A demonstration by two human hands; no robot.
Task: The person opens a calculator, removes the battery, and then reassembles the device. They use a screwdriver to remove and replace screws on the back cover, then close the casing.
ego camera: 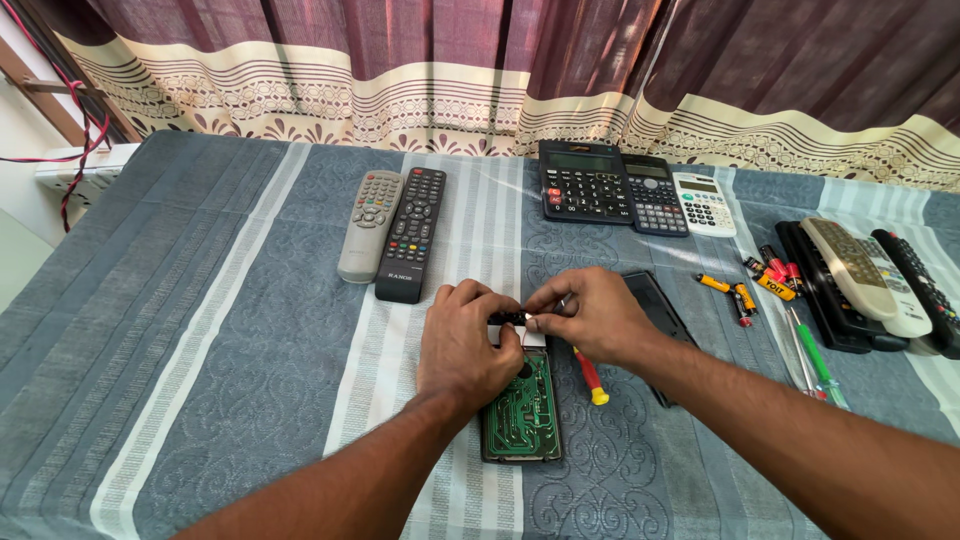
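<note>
A tabletop (230, 330) draped in a grey-blue striped cloth fills the view, with a maroon and cream curtain (480, 70) hanging along its far edge. On the far side lie a grey remote and a black remote (411, 233) side by side, then three calculators in a row, the largest a black desk calculator (584, 180); at the right edge a black tray holds more remotes (868, 270), with loose batteries (770, 278) and a green-handled screwdriver (815, 357) just beside it. In the middle, a remote lies opened, its green circuit board (524, 415) exposed, face up, and the black back cover (655, 305) set apart to the right, so the casing looks already taken off while the board itself remains seated in its shell. The left hand (462, 340) and right hand (590, 312) meet just above the board's far end, fingers pinched closed from both sides on a small dark part (508, 318) whose kind is too small to tell. A red-and-yellow screwdriver (590, 375) rests just beside the board. Open cloth lies wide to the left and near front; the right side is crowded.
</note>
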